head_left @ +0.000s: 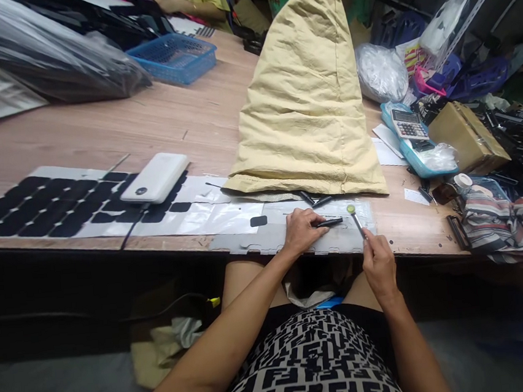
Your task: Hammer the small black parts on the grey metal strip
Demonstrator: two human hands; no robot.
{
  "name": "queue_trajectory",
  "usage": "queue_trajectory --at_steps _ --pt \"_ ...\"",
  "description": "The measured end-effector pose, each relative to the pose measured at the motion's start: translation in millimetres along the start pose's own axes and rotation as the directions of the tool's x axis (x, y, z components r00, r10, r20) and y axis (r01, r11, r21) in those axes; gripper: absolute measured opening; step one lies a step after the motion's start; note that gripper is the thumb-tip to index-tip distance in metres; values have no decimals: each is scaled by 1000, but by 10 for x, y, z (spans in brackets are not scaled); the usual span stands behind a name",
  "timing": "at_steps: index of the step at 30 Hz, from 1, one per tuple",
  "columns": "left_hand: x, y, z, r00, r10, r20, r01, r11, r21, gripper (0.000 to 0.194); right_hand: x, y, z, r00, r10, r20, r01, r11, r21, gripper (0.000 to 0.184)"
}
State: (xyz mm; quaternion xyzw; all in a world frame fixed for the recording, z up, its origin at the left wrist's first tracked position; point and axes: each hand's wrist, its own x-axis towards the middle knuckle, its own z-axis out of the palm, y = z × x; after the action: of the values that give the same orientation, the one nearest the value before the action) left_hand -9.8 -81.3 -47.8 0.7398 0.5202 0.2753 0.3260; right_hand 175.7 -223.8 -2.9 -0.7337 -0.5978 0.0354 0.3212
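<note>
At the table's front edge, my left hand (301, 231) is closed on a slim black piece (330, 222), pressing it down on a grey mat (247, 242). Its exact kind is too small to make out. My right hand (380, 265) grips the metal handle of a small mallet (355, 216), whose round yellow-green head is raised just right of the black piece, not touching it. Beyond my hands, more dark pieces (320, 201) stick out from under a large yellow cloth bag (304, 112).
Left of the mat, rows of black patches (59, 203) lie on white sheets, with a white power bank (155, 178) and its cable. Farther back stands a blue basket (178, 57). A calculator (408, 124), a cardboard box (468, 137) and striped cloth (490, 217) crowd the right. A co-worker's arm (188, 7) shows behind.
</note>
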Motion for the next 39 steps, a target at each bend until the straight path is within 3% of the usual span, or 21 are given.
queue_trajectory --at_steps 4,7,10,15,17,20,23,25,28,31,34,35,37,39 --pt "-13 20 -32 999 27 19 -28 999 27 12 205 399 -88 989 119 -88 -141 939 -312 40" --pt "-22 41 -58 998 43 45 -45 998 43 13 318 668 -73 985 95 -144 -153 865 -478 40" --pt "-30 43 -71 996 55 65 -58 997 49 13 375 805 5 979 65 -192 -159 834 -529 38" --pt "-36 -58 -106 981 139 135 -144 989 27 16 437 808 112 969 80 -236 -200 814 -545 36" --pt "-37 -132 -143 951 225 211 -227 974 -12 20 461 795 121 967 83 -241 -206 809 -551 37" --pt "-50 -227 -219 851 390 351 -385 919 -88 22 480 788 121 967 73 -243 -202 800 -566 37" --pt "-94 -258 -288 768 495 407 -490 863 -124 20 477 791 123 967 55 -251 -194 795 -575 36" --pt "-133 -246 -315 756 516 402 -511 850 -130 23 473 794 129 966 45 -255 -190 793 -579 35" --pt "-181 -216 -310 774 519 363 -500 852 -155 27 471 797 137 966 29 -256 -179 790 -586 36" --pt "-180 -189 -261 858 453 242 -410 888 -206 29 476 792 140 967 24 -254 -175 786 -592 36" --pt "-82 -142 -220 984 181 -4 -177 957 -230 31 482 779 139 966 30 -257 -181 787 -590 36" --pt "-22 -121 -217 993 62 -98 -82 974 -213 31 483 774 139 966 34 -257 -184 789 -586 36" --pt "134 -70 -231 961 -133 -244 102 986 -134 29 484 765 137 967 45 -253 -188 794 -578 36" --pt "314 -19 -259 920 -260 -293 264 964 -25 29 485 756 134 968 56 -246 -193 793 -578 36"
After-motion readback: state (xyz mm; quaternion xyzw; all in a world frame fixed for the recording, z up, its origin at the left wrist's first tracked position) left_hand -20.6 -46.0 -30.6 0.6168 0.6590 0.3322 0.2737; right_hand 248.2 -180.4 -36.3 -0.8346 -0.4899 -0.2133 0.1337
